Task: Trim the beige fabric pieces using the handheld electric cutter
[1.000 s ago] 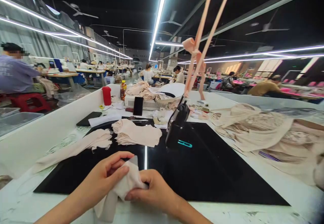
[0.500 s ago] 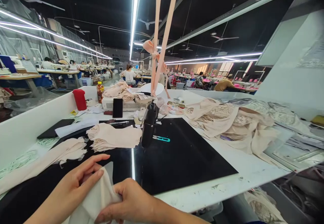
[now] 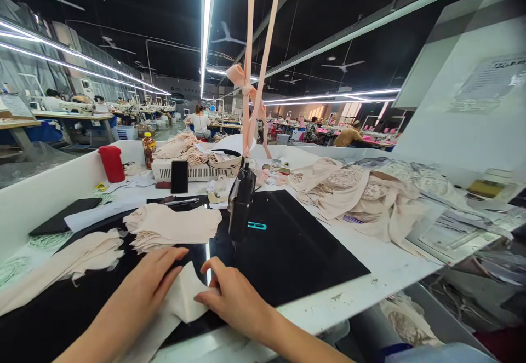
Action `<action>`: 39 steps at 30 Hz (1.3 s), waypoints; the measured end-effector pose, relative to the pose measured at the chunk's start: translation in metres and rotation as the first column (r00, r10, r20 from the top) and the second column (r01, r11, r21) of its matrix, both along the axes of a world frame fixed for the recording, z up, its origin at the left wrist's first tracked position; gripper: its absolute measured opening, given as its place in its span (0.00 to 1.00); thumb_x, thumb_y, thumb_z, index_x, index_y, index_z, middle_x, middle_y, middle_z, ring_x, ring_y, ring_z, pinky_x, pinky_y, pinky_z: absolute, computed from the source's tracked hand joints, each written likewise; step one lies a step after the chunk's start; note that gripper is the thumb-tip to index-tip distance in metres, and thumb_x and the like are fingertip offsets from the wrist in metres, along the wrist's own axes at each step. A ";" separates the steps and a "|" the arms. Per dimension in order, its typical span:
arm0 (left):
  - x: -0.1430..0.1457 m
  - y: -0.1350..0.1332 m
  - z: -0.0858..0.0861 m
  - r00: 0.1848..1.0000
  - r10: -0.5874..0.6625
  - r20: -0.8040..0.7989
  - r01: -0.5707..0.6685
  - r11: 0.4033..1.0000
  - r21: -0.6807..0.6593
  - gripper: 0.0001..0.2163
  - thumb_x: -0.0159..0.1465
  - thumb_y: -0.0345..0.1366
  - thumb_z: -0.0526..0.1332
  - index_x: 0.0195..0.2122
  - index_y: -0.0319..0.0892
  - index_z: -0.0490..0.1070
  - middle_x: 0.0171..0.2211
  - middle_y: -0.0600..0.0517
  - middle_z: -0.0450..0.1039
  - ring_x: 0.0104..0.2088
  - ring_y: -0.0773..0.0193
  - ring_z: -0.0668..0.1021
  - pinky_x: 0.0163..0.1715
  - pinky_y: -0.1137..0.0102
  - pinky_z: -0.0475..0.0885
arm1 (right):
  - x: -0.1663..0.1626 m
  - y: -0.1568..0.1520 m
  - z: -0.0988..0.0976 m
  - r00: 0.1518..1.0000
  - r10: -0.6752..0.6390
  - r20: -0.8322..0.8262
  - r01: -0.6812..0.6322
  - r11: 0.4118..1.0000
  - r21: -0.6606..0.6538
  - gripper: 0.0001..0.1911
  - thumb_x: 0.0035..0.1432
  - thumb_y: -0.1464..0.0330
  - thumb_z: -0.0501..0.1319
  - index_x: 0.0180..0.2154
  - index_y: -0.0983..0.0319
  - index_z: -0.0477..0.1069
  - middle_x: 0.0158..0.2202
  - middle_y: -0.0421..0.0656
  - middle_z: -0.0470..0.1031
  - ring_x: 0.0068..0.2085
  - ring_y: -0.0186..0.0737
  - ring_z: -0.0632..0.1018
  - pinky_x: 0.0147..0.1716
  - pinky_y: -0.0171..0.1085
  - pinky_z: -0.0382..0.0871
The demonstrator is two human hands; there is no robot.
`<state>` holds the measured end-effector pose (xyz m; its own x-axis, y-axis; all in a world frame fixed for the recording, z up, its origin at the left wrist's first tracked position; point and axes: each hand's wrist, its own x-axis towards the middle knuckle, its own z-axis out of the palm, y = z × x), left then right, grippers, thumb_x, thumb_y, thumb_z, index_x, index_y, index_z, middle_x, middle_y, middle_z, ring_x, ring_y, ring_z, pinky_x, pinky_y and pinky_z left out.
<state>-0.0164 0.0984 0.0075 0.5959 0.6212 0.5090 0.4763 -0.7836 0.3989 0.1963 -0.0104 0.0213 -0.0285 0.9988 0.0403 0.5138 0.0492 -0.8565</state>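
Observation:
A small pale fabric piece [image 3: 184,300] lies on the black mat [image 3: 296,253] at the table's near edge. My left hand [image 3: 150,278] rests flat on its left side, fingers stretched out. On its right edge my right hand [image 3: 232,297] presses down with the fingers extended. Just beyond the hands sits a stack of beige cut pieces [image 3: 170,229]. A black tool [image 3: 240,201] hangs from pink ribbons [image 3: 252,56] over the mat, with teal snips [image 3: 257,225] beside it.
A second beige stack [image 3: 78,256] lies left. Heaped lace garments [image 3: 361,196] cover the right side. At the back stand a red cup [image 3: 112,163], a bottle [image 3: 148,150], a phone [image 3: 179,176] and a white basket [image 3: 197,171]. Other workers sit far behind.
The view has swung to the right. Both hands went from gripping the bunched fabric piece to laying it flat on the mat with fingers spread.

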 end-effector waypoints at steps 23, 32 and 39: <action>0.009 -0.044 -0.016 0.924 -0.187 -0.335 0.245 0.959 0.142 0.18 0.73 0.33 0.54 0.57 0.50 0.79 0.56 0.52 0.80 0.53 0.54 0.82 0.56 0.63 0.79 | 0.076 -0.006 0.023 0.937 -0.333 -0.104 0.346 0.925 0.155 0.32 0.53 0.59 0.72 0.58 0.58 0.69 0.48 0.44 0.76 0.45 0.42 0.75 0.41 0.38 0.70; 0.022 -0.064 -0.008 0.916 -0.233 -0.327 0.282 0.953 0.110 0.18 0.70 0.21 0.53 0.53 0.42 0.77 0.53 0.48 0.80 0.52 0.57 0.81 0.58 0.62 0.77 | 0.022 0.049 0.053 0.847 -0.282 -0.451 0.476 0.781 0.405 0.44 0.44 0.53 0.78 0.58 0.57 0.64 0.52 0.48 0.79 0.51 0.51 0.80 0.54 0.49 0.72; 0.029 -0.077 -0.006 0.905 -0.226 -0.362 0.277 0.956 0.095 0.13 0.70 0.24 0.59 0.53 0.40 0.74 0.53 0.46 0.79 0.52 0.57 0.80 0.57 0.64 0.75 | 0.012 0.066 0.052 0.777 -0.363 -0.514 0.611 0.628 0.481 0.26 0.50 0.53 0.75 0.43 0.55 0.67 0.37 0.40 0.77 0.36 0.44 0.78 0.39 0.45 0.76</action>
<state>0.0125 0.0219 0.0017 0.8759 0.3648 0.3157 0.3435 -0.9311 0.1227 0.2082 0.0558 0.0736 0.5944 0.6102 0.5238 0.3024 0.4339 -0.8487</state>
